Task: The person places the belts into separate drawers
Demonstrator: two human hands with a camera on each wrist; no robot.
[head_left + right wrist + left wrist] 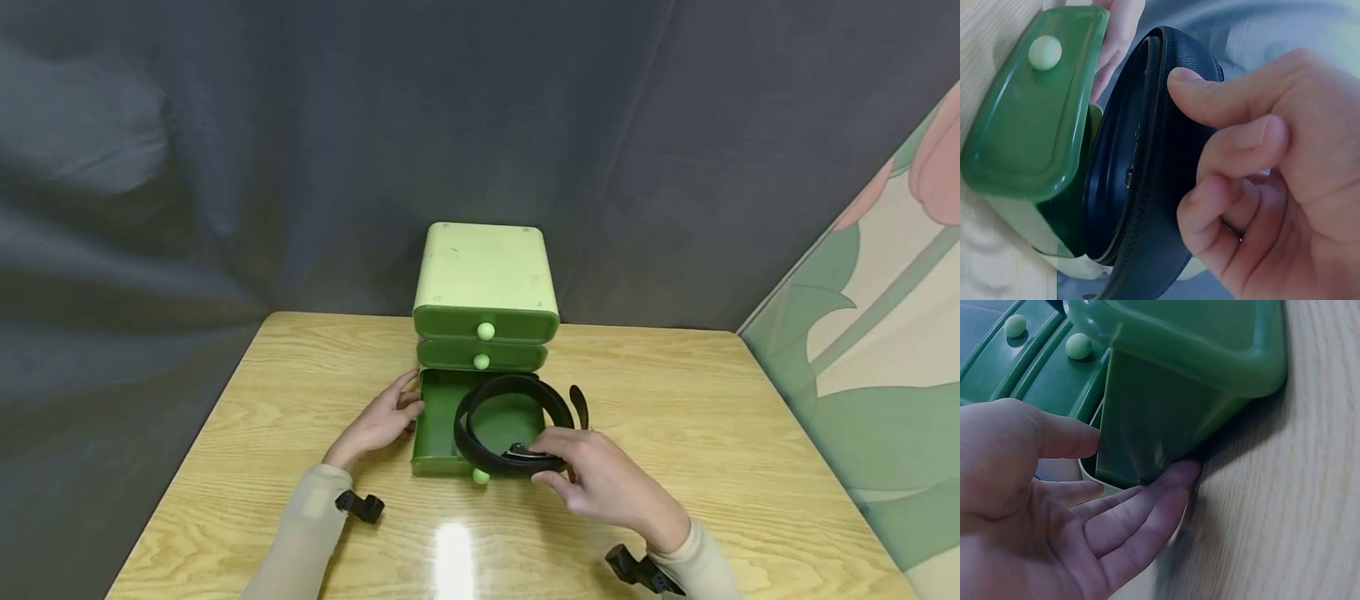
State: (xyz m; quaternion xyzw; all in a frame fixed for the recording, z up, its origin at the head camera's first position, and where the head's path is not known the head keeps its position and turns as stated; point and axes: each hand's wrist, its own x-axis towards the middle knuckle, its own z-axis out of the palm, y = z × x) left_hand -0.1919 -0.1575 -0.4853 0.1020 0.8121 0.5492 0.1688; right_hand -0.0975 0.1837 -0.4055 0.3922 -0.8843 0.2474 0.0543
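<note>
A black leather belt (474,452), coiled into a ring, is held over the pulled-out bottom drawer (438,421) of a small green cabinet. My right hand (600,477) grips the coil at its near right side, close to the metal buckle (520,451). The belt's loose tip (579,407) sticks up at the right. In the right wrist view, the thumb and curled fingers pinch the belt's band (1179,150). My left hand (380,423) lies left of the drawer, fingers loosely bent; in the left wrist view, its fingertips touch the drawer's side (1147,419) low down.
The cabinet (487,267) has a pale green top and two upper drawers with round knobs (486,331), both pushed in further than the bottom one. It stands on a wooden table (675,400) before a dark curtain (480,117). A flower-patterned panel (885,358) stands at the right.
</note>
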